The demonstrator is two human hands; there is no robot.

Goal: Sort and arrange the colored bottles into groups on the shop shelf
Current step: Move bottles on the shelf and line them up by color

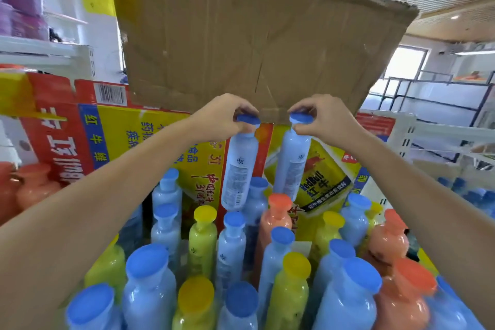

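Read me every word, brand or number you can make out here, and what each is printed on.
"RedBull": tilted, on the yellow carton.
"红牛": on the carton's blue strip.
"31": on the same carton.
The barcode: digits too blurred.
Labels on the left blue bottle and right blue bottle: too small to read.
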